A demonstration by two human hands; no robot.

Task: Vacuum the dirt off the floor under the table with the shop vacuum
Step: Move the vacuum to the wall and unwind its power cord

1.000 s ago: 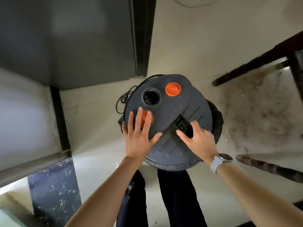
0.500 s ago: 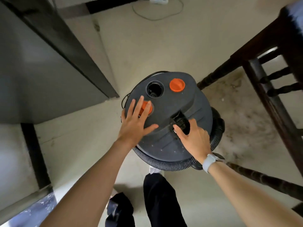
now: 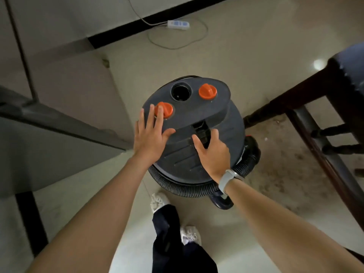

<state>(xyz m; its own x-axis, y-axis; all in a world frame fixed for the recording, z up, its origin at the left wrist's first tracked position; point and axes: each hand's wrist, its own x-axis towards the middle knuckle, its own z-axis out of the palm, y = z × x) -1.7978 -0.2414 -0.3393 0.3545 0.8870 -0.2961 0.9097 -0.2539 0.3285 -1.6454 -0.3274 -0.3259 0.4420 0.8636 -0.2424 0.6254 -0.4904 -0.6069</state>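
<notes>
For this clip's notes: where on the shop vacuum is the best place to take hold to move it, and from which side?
Probably the black handle set in the lid of the shop vacuum. Come from straight above, on the person's side. The lid is smooth and domed with no other hold, and the right hand already reaches into the handle recess, while the left hand lies flat on the lid.

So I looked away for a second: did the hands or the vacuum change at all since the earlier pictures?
Barely. The view tilted up, so a power strip now shows on the floor. The left hand still lies flat on the shop vacuum lid, fingers at the near orange knob. The right hand stays at the black handle. The hose remains wrapped round the vacuum.
</notes>
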